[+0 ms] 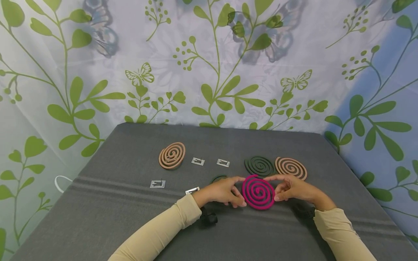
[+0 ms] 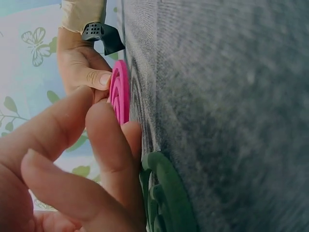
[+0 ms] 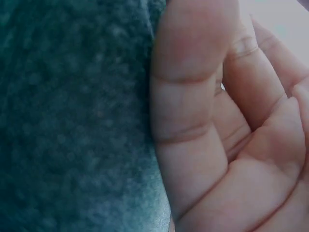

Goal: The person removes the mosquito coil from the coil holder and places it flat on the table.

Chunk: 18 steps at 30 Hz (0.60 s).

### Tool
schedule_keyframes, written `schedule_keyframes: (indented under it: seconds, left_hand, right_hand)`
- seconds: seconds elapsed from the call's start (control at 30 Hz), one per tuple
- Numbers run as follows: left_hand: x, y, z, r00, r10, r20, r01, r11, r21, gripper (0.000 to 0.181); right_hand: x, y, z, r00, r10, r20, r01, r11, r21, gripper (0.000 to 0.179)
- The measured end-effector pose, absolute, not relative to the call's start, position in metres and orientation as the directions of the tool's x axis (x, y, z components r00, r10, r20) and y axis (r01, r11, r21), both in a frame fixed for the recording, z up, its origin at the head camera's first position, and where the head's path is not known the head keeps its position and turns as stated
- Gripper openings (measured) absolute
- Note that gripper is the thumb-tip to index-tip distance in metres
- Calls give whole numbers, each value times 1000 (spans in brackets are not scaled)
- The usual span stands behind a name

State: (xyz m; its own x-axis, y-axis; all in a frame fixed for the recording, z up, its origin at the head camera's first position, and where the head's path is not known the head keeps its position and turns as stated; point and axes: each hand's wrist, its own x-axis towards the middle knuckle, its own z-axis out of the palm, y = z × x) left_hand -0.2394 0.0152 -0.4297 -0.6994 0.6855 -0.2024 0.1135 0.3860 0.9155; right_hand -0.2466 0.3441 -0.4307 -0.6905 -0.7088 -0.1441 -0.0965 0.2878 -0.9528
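Note:
A bright pink mosquito coil [image 1: 258, 192] is between both hands, tilted up toward the head camera. My left hand [image 1: 225, 192] holds its left edge with thumb and fingertips. The right hand [image 1: 295, 188] grips the opposite edge, and its thumb shows against the pink rim in the left wrist view. Just behind the pink coil lies a dark green coil [image 1: 259, 165]. Another green coil [image 2: 169, 193] lies beneath the left hand, mostly hidden from the head view. Only the right hand's fingers [image 3: 188, 106] and the dark surface show in the right wrist view.
A brown coil [image 1: 291, 168] lies at the right, another brown coil [image 1: 172, 156] at the back left. Several small metal coil stands, among them one stand [image 1: 197, 161] and a second stand [image 1: 223, 162], lie on the grey table [image 1: 130, 156]. A leaf-print curtain [image 1: 183, 83] stands behind.

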Motion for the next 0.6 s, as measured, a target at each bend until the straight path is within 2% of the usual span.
schedule_keyframes:
  seconds: [0.6]
  left_hand:
    - [-241, 15, -434, -682, 683, -260, 84, 426, 901, 83]
  right_hand:
    - [-250, 341, -430, -660, -728, -185, -133, 356, -925, 71]
